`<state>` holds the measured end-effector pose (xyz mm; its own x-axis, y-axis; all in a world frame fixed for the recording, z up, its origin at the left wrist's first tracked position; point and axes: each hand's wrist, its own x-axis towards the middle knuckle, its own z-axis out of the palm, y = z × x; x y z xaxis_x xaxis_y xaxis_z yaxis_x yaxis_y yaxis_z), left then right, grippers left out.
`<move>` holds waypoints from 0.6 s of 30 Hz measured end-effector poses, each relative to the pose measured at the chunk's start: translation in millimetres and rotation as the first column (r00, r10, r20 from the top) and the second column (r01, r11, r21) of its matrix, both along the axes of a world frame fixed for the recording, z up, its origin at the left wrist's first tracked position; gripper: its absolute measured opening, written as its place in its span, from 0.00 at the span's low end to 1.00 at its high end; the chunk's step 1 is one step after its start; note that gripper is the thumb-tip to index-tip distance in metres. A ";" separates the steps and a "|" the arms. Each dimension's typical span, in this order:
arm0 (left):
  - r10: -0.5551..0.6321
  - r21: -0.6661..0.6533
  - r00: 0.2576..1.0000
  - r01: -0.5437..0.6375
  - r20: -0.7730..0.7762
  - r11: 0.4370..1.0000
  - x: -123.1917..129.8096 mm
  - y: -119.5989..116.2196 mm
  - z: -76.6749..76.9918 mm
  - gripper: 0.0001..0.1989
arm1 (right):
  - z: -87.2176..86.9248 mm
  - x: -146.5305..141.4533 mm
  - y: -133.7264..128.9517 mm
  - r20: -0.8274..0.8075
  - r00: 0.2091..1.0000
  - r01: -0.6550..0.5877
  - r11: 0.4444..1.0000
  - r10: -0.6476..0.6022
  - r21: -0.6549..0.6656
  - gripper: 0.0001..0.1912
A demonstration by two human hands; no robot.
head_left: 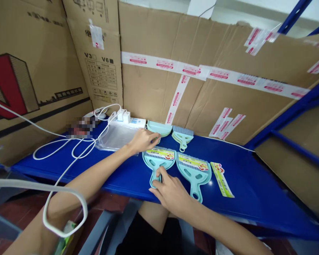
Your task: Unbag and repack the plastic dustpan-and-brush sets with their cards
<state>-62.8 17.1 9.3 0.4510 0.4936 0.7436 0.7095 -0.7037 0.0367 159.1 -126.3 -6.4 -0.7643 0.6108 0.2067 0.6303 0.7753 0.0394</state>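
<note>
Near the table's front edge, my right hand (pixel 172 194) has its thumb and fingers closed around the handle of a mint-green dustpan and brush set (pixel 155 164). A yellow card label (pixel 161 153) lies across the brush of this set. My left hand (pixel 145 140) is at the front of a stack of dustpans (pixel 161 128), fingers curled together; whatever they pinch is hidden. To the right of the gripped set lies a second dustpan and brush set (pixel 194 173), labelled too. Farther back are stacked hand brushes (pixel 183 136), bristles away from me.
A loose card label (pixel 222 180) lies right on the blue table (pixel 255 191). Clear plastic bags (pixel 114 136), a white power strip (pixel 136 123) and looping white cable (pixel 77 157) occupy the left. Cardboard walls (pixel 154 32) enclose the back and left.
</note>
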 end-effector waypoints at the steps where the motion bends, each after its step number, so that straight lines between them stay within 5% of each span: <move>1: -0.012 -0.029 0.998 0.013 0.060 1.000 1.3 -0.4 -0.1 0.14 | -1.9 1.0 -0.2 -0.017 1.000 -0.010 1.000 0.010 0.023 0.08; 6: -0.017 -0.179 0.898 0.106 0.439 0.978 4.8 0.3 3.8 0.12 | 2.9 11.8 -11.9 -0.169 0.982 -0.062 0.992 0.080 0.109 0.12; 13: 0.033 -0.303 0.556 0.401 0.831 0.864 1.2 7.5 14.7 0.15 | 38.2 32.7 -26.6 -0.238 0.968 -0.023 0.974 0.078 0.224 0.13; 16: 0.066 -0.309 0.415 0.553 0.907 0.774 7.6 2.8 18.4 0.16 | 58.5 37.4 -15.7 -0.233 0.972 0.036 0.962 0.029 0.270 0.13; 18: 0.115 -0.317 0.323 0.691 0.939 0.650 15.8 -4.9 20.1 0.19 | 71.5 36.1 -3.4 -0.232 0.973 0.066 0.949 0.007 0.307 0.15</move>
